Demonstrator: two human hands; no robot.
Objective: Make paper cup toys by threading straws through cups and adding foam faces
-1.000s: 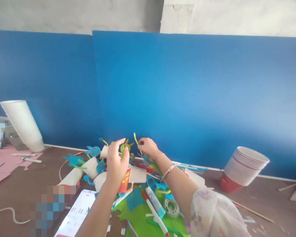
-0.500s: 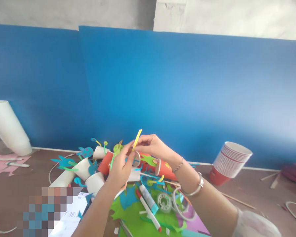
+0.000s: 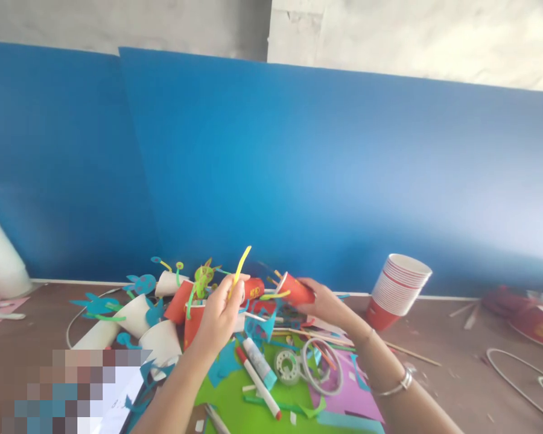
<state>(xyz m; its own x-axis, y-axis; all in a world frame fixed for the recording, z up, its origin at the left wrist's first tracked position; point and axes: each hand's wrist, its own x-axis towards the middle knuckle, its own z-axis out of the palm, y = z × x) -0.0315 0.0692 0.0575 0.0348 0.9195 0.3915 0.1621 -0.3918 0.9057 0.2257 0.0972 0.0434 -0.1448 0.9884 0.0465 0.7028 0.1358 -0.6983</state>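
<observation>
Closest to me there's a green sheet (image 3: 253, 404) on the brown table (image 3: 457, 367), with a red-tipped marker (image 3: 259, 384) and a glue stick (image 3: 259, 363) lying across it. Just beside those sit a tape roll (image 3: 286, 366) and a wire ring (image 3: 322, 374), partly on a purple sheet (image 3: 348, 401).

A bit further in, my left hand (image 3: 219, 313) is up over the mess, fingers pinched around the lower end of a yellow strip (image 3: 241, 268) that curls up above the knuckles. It's raised, right in front of a pile of paper cups (image 3: 163, 313), white and red ones stuck with blue and green cutouts. My right hand (image 3: 321, 301) is lower and a little farther back, closed around a red cup (image 3: 294, 288) tipped on its side with the rim toward the left hand. The two hands are near each other but not touching.

Off to the right, well apart, a tilted stack of cups (image 3: 398, 283) leans by the wall. A thin wooden stick (image 3: 411, 354) lies between that stack and my right arm. Behind everything stands a blue board (image 3: 321, 169).
</observation>
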